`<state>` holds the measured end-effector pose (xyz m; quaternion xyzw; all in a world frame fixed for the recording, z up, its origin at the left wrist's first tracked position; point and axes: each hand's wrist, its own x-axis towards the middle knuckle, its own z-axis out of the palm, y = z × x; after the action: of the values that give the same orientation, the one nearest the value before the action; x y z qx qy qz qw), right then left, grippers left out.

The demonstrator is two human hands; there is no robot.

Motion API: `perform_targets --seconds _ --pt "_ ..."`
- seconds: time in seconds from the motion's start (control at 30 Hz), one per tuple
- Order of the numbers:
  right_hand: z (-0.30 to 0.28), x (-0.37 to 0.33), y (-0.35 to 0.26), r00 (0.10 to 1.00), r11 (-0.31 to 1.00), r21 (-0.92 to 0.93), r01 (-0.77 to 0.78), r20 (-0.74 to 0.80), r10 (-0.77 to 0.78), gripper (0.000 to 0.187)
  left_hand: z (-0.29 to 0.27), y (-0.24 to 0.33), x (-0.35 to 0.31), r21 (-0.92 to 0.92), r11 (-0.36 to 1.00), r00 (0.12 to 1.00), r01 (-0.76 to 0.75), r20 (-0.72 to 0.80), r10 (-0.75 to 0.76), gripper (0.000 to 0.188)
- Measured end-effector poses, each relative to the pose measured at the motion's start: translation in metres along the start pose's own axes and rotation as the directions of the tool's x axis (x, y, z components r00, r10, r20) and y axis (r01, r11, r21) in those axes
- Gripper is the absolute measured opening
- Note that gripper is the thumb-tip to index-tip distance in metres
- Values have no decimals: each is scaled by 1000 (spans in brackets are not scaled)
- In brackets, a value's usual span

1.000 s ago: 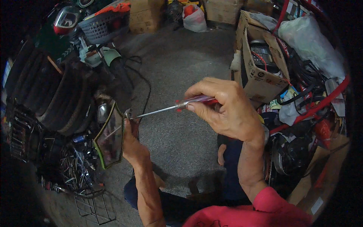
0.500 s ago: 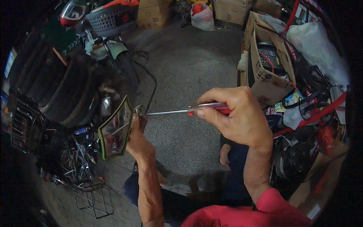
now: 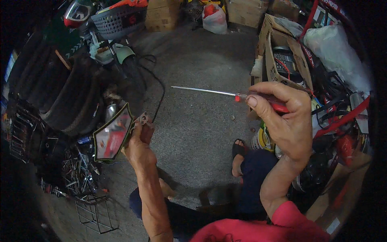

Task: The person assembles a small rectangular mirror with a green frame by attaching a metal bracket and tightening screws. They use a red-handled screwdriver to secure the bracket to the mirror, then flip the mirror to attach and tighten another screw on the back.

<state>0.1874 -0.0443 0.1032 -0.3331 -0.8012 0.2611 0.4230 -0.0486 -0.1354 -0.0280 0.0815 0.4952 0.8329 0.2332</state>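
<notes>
My left hand (image 3: 139,149) is closed round a side mirror (image 3: 111,139) with an angular glass and a green rim. The glass reflects something red. A small metal mounting end (image 3: 144,118) with a hole sticks up by my thumb. In my right hand (image 3: 282,117) is a screwdriver (image 3: 205,90) with a red handle and a long thin steel shaft. Its tip points left, raised above the floor and apart from the mirror. The back end of the handle is partly hidden in my palm.
Tyres (image 3: 52,76) stand at the left, above a heap of metal tools (image 3: 78,171) and a wire rack (image 3: 94,213). A scooter with a grey basket (image 3: 117,22) is at the back left. An open cardboard box (image 3: 274,50) holds a telephone on the right, beside a white bag (image 3: 336,52).
The screwdriver has come away from the mirror's mounting end, moving up and right with my right hand. My left hand has shifted slightly left and down, turning the mirror a little.
</notes>
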Motion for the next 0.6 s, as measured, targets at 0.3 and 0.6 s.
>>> perform_targets --seconds 0.3,0.6 --pt "21 5 -1 972 983 -41 182 162 -173 17 -1 -3 -1 -169 973 983 155 124 -135 24" --pt "25 4 -1 969 978 -73 195 169 -180 20 0 0 -3 -214 944 965 251 129 -228 22"
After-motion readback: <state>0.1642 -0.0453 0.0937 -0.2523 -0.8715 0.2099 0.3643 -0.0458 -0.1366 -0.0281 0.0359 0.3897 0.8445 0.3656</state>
